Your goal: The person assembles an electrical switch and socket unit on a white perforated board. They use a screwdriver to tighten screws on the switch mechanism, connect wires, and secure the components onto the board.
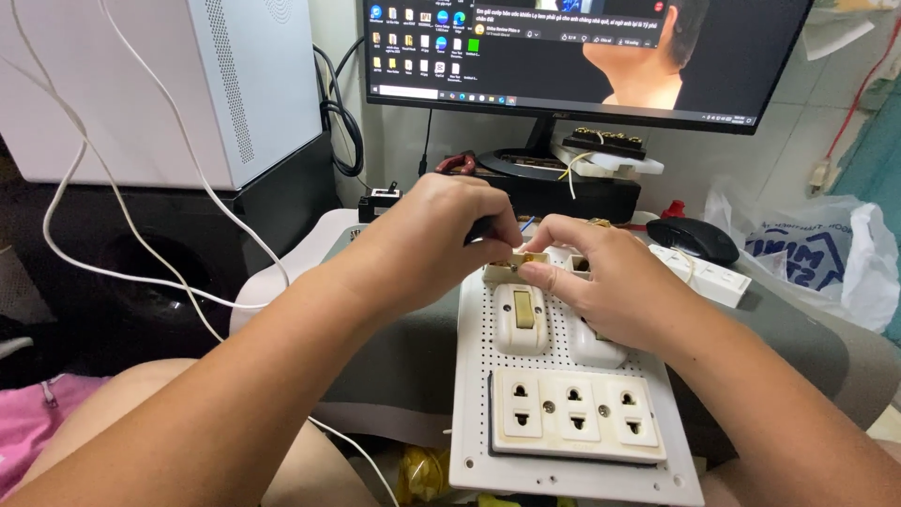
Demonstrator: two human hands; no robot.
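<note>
My left hand pinches a dark tool down at a small cream fitting at the top of the white perforated board — my right hand pinches that fitting. Below it: two switches, then three sockets. Right of the board, one white-and-blue plastic bag.

White perforated plastic electrical board, rectangular, lying flat and lengthwise away from the viewer. Mounted at its near end, a cream triple-socket plate with three outlets in a row. Above that, a cream rounded switch with a brass-coloured rocker, upright on the board's left half. At the far edge, a small cream fuse-like block with brass contact, pinched between the fingertips of both hands, a dark tool tip touching it from the left.
</note>
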